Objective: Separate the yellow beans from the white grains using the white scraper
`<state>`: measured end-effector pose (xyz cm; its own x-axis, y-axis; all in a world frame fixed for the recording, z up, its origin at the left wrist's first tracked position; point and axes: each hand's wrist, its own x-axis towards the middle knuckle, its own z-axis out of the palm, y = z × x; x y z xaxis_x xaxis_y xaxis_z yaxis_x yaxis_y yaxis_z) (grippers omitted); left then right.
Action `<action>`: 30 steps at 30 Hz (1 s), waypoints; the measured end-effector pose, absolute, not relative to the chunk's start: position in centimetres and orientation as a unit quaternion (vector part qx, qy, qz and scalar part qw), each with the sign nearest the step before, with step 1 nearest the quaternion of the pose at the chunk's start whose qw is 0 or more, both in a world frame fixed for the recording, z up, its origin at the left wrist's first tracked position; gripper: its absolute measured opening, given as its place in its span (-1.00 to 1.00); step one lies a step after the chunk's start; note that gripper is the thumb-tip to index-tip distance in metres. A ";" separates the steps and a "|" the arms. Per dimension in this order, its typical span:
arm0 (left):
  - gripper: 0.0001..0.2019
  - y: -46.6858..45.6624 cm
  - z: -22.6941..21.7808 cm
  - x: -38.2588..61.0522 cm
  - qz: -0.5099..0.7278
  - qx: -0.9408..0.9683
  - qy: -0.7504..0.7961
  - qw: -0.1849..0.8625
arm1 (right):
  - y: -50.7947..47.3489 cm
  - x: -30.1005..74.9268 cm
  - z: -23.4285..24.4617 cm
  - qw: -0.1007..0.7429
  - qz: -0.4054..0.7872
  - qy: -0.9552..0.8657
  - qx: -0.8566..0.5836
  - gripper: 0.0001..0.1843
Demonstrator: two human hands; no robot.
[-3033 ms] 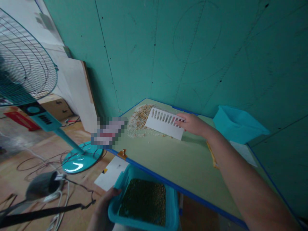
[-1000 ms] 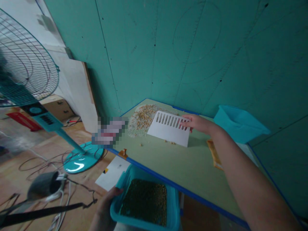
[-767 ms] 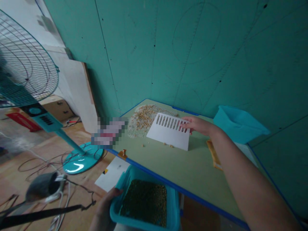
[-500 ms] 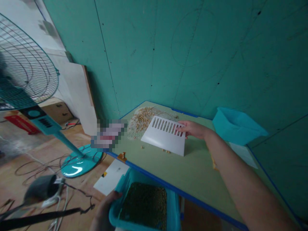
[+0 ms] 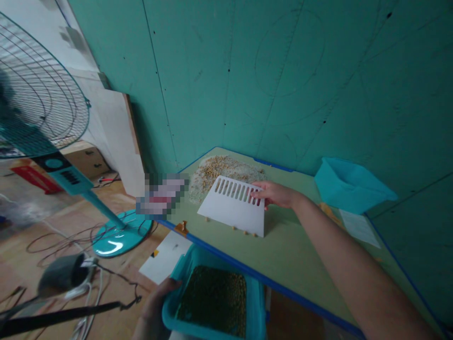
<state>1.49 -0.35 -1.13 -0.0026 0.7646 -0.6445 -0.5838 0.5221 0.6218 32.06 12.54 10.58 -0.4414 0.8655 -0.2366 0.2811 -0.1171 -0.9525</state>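
My right hand grips the right edge of a white slotted scoop, its fingers partly behind the slots. The scoop's straight edge is low over the table, with several loose beans along it. Behind it lies a spread pile of tan beans. My left hand is closed on the left rim of a turquoise bin, held just below the table's front edge. Dark contents and a strip of beans show inside the bin.
The table has blue-taped edges and stands against a green wall. An empty-looking turquoise bin sits at its right back beside a white sheet. An orange clip is on the front edge. A fan and cables stand left.
The scoop in my right hand has moved toward the table's front edge and a little left, with loose beans along its edge. My left hand still holds the bin.
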 end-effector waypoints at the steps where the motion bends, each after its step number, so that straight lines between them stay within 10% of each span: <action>1: -0.83 -0.3 -1.2 1.5 0.480 0.089 0.521 0.700 | 12.5 32.0 10.5 0.247 0.585 -0.617 -0.465 -0.82; 30: -0.69 -0.9 0.0 2.9 0.395 0.056 0.482 0.780 | 1.2 42.0 13.4 0.373 0.445 -0.451 -0.678 -0.72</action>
<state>2.88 -0.92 -0.03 0.2226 0.6701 -0.7081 -0.5619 0.6817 0.4685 42.01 1.24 13.43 0.1970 0.9431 -0.2680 0.2792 -0.3160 -0.9067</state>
